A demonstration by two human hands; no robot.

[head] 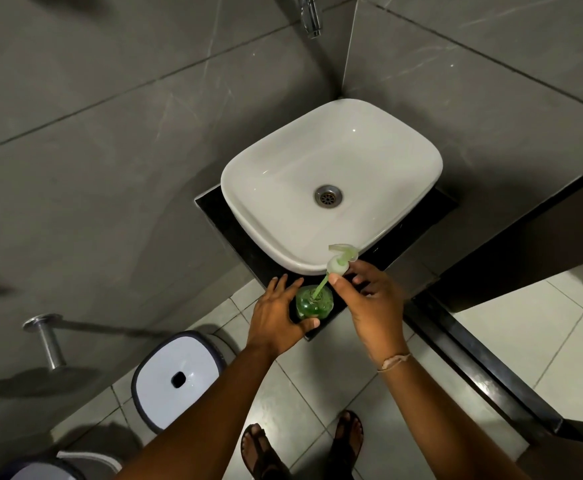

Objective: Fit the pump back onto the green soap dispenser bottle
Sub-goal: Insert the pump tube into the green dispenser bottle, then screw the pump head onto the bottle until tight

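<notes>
- The green soap dispenser bottle (314,303) stands upright on the dark counter slab (245,251), at its near corner, just in front of the white basin (331,181); a solid surface under it means a downward push on the pump has something to push against
- The pump (340,259) is raised above the bottle and tilted toward the basin, with its dip tube (320,285) already running down into the neck; the collar is clearly not seated yet, so the fitting looks about halfway done
- The right hand (369,306) pinches the pump's collar between thumb and fingers, gripping low near the threads, which likely gives the most control for straightening it and then twisting
- The left hand (279,313) wraps the bottle's left side, thumb curled round the near face, clasping it so it cannot spin or tip while the pump goes on (a round, slick bottle would turn freely otherwise)
- My judgement of the next move: bring the pump upright over the neck, lower it until the collar meets the rim, then turn
- A risk is cross-threading if the tilt is kept
- Further out, a white-lidded bin (176,375) sits on the tiled floor at left and a tap (311,15) hangs above the basin; neither is involved
</notes>
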